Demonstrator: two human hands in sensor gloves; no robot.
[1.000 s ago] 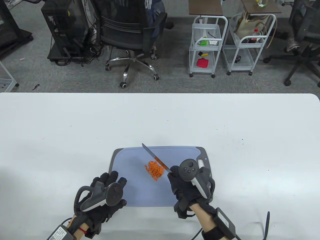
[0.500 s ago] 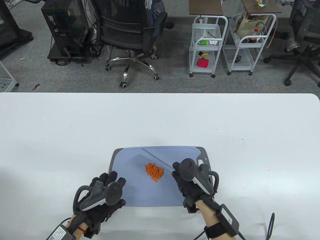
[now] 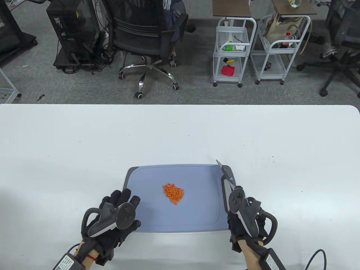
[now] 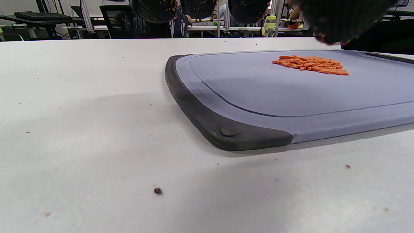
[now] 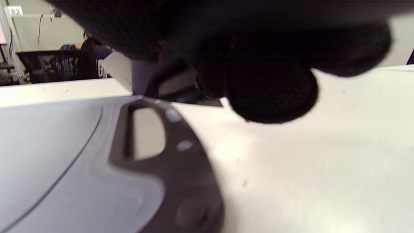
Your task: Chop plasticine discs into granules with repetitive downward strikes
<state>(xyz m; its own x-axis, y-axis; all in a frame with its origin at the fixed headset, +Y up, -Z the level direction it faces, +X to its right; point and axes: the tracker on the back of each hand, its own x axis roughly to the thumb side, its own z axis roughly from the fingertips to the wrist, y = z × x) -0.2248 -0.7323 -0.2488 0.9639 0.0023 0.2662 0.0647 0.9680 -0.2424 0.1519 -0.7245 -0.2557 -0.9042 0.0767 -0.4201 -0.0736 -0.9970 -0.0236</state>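
Note:
A small pile of orange plasticine granules [image 3: 173,193] lies in the middle of the grey-blue cutting board [image 3: 197,219]. My right hand [image 3: 239,215] grips a knife [image 3: 226,176] at the board's right edge. The blade points away from me over the board's handle slot, well right of the pile. My left hand [image 3: 122,202] is spread flat, fingers over the board's front left corner, holding nothing. In the left wrist view the granules [image 4: 310,64] lie beyond the board's dark rim [image 4: 207,123]. In the right wrist view my curled fingers [image 5: 268,84] hide most of the blade [image 5: 118,69].
The board lies near the front edge of a white table [image 3: 84,140]. Its dark handle slot [image 5: 147,132] is at the right end. Beyond the table's far edge stand an office chair [image 3: 146,36] and two white carts [image 3: 233,50].
My right hand has carried the knife from beside the pile to the board's right edge, and the blade now points straight away. The left hand has barely moved.

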